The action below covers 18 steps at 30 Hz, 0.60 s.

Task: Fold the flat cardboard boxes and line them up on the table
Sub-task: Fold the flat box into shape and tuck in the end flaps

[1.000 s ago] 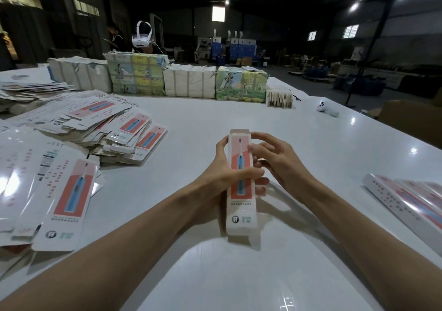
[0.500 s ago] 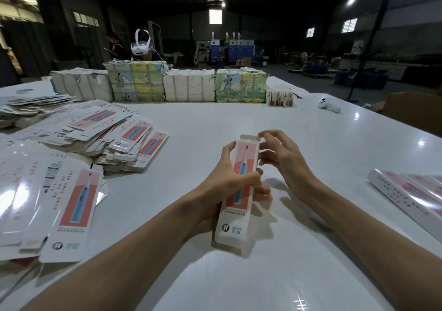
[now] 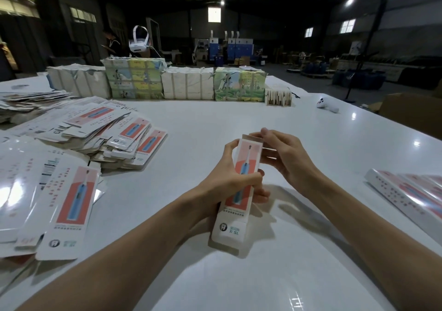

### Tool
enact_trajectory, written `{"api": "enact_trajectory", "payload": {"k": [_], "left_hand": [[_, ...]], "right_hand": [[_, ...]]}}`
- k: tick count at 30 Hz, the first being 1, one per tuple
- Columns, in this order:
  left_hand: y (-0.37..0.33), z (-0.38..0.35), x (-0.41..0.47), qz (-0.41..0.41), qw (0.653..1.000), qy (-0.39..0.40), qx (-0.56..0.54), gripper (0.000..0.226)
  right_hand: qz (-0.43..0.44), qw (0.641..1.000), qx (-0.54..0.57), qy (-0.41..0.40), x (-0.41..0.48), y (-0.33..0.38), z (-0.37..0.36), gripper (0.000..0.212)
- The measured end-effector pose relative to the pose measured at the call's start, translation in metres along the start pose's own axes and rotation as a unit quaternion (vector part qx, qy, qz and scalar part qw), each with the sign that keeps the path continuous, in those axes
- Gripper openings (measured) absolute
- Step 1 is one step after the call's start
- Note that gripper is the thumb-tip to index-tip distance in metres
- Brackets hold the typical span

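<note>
A long narrow white box (image 3: 233, 224) with a red panel and a blue toothbrush picture is held above the white table (image 3: 323, 148), tilted with its top end away from me. My left hand (image 3: 229, 181) grips its middle, thumb across the front. My right hand (image 3: 284, 157) pinches the flap at the box's far end. Flat unfolded boxes (image 3: 69, 205) lie in heaps on the left. Folded boxes (image 3: 411, 191) lie side by side at the right edge.
Wrapped bundles of stock (image 3: 186, 85) stand in a row along the far side of the table, with a white headset (image 3: 138, 40) on top. A small white device (image 3: 327, 106) lies at the far right. A cardboard carton (image 3: 413, 114) stands beyond the right edge.
The box has tilted, its top end swinging right and slightly toward my right hand. My right fingers have moved up from the box's side to its far end flap.
</note>
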<state>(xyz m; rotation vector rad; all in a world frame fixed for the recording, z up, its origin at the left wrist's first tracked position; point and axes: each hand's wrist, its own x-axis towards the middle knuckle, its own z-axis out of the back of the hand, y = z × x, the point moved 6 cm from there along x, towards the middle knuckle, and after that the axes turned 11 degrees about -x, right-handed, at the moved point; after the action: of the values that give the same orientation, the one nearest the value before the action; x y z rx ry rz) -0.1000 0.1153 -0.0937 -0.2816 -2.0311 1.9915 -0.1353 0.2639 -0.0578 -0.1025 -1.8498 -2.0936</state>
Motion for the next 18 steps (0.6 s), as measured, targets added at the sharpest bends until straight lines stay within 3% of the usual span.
{"api": "enact_trajectory", "payload": {"k": [6, 18], "left_hand": [[0.0015, -0.0020, 0.0007, -0.031, 0.999, 0.025, -0.009, 0.098], [-0.0010, 0.0004, 0.0028, -0.089, 0.995, 0.026, 0.047, 0.110]], "right_hand": [[-0.057, 0.997, 0.057, -0.008, 0.0007, -0.0048, 0.0047, 0.017], [-0.103, 0.991, 0.074, -0.032, -0.0010, -0.0082, 0.0057, 0.019]]}}
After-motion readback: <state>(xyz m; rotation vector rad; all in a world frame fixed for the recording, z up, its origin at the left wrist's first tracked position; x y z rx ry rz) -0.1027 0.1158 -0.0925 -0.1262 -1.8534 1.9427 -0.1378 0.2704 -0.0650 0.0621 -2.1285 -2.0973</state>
